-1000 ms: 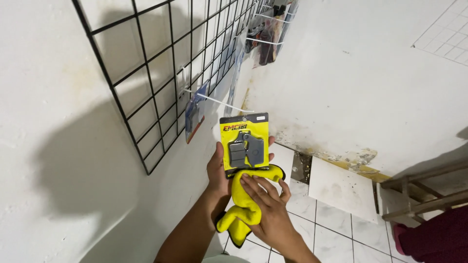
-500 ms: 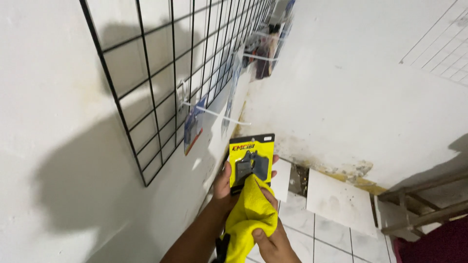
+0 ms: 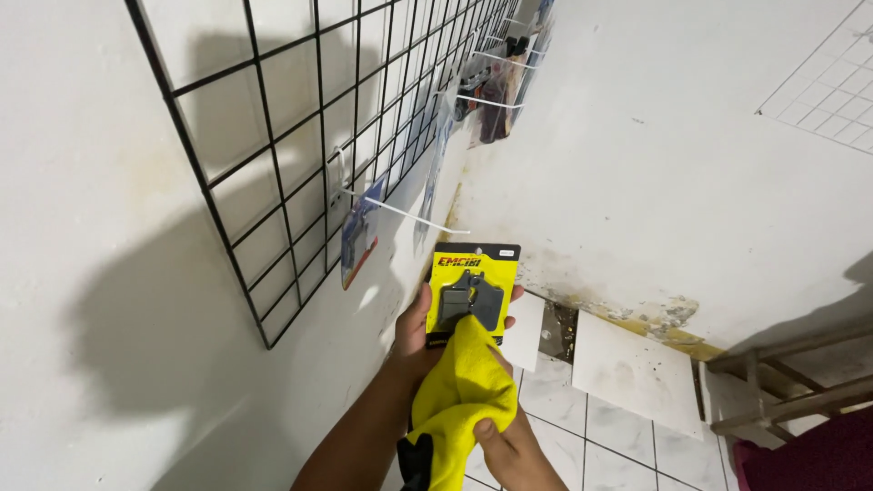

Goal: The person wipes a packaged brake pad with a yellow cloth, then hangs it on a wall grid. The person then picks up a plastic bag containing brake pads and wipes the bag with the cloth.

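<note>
We stand beside a black wire grid panel point(image 3: 300, 136) on the white wall | our right hand point(image 3: 509, 445) bunches a yellow cloth point(image 3: 459, 400) against a yellow blister pack point(image 3: 473, 286) | our left hand point(image 3: 418, 327) clasps that pack upright, near a white peg hook point(image 3: 400, 209).

Probably a parts shop: wire grid panel point(image 3: 300, 155) with hooks point(image 3: 400, 214) holding packaged goods point(image 3: 359, 232).
</note>
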